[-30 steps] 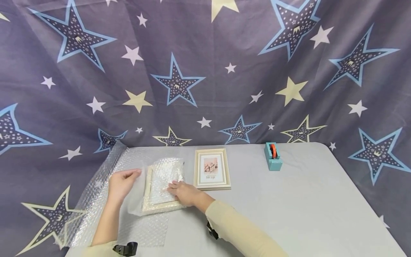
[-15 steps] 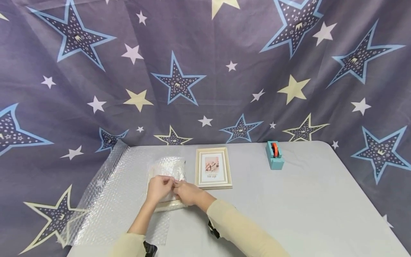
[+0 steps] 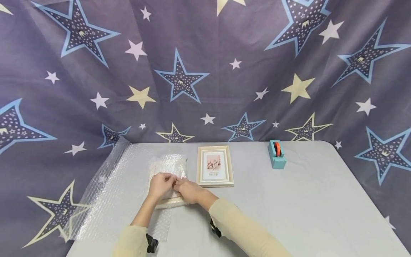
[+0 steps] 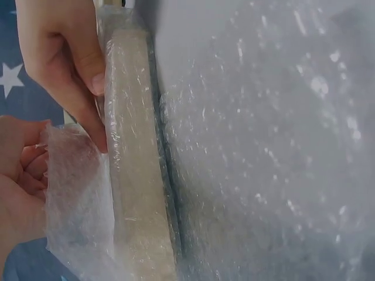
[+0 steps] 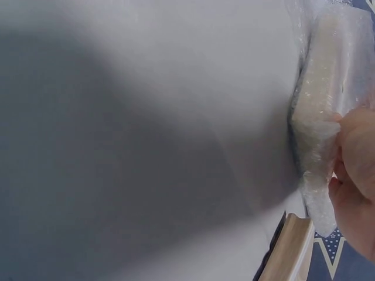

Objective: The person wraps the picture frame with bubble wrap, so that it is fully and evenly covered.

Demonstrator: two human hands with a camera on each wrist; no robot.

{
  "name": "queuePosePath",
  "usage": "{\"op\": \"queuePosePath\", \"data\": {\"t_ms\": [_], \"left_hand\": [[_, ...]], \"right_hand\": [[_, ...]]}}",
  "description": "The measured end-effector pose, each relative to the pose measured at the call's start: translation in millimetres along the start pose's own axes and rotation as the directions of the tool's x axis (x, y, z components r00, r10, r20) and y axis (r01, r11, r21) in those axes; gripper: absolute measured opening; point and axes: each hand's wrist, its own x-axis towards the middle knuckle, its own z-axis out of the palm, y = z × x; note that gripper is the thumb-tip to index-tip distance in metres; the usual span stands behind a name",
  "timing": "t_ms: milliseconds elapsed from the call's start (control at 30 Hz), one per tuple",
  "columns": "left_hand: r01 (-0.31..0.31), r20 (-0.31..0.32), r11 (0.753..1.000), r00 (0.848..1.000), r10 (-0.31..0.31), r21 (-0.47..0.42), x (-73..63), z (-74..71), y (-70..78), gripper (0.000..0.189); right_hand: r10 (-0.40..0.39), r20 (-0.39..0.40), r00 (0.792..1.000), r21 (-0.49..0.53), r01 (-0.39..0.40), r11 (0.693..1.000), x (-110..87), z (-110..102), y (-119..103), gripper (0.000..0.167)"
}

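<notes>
On the left side of the table lies a picture frame (image 3: 170, 203) wrapped in bubble wrap. My left hand (image 3: 160, 187) is over it, pinching the loose edge of the bubble wrap flap (image 4: 76, 193), which the left wrist view shows raised off the frame. Right beside it, my right hand (image 3: 191, 191) presses on the wrapped frame, its extended index finger (image 4: 88, 120) reaching to the flap. The fingertips of both hands come together over the middle of the frame. In the right wrist view, bunched bubble wrap (image 5: 316, 155) covers the frame's side next to my right hand.
A second, unwrapped picture frame (image 3: 199, 166) with a flower print lies just right of the wrapped one. A teal tape dispenser (image 3: 278, 163) with an orange roll stands at the back right. A long bubble wrap sheet (image 3: 106, 210) spreads over the table's left edge.
My left hand has moved right from the wrapped frame's left side, folding the flap over it to my right hand. My right hand has stayed on the frame, its fingers shifting slightly.
</notes>
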Motion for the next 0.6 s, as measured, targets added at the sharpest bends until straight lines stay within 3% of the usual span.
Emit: {"op": "queuePosePath", "data": {"t_ms": [200, 367, 600], "left_hand": [[0.070, -0.009, 0.998, 0.998, -0.070, 0.007, 6.0, -1.6, 0.7, 0.025], [0.084, 0.013, 0.996, 0.996, -0.085, 0.024, 7.9, -2.8, 6.2, 0.026], [0.082, 0.057, 0.994, 0.995, -0.087, 0.079, 4.6, -3.6, 6.0, 0.036]], "right_hand": [[0.012, 0.005, 1.000, 0.003, -0.012, 1.000, -1.5, 0.9, 0.1, 0.036], [0.012, 0.003, 1.000, -0.010, -0.012, 1.000, -2.2, 1.9, -1.0, 0.033], [0.003, -0.119, 0.993, -0.001, -0.004, 1.000, -8.3, -2.3, -1.4, 0.019]]}}
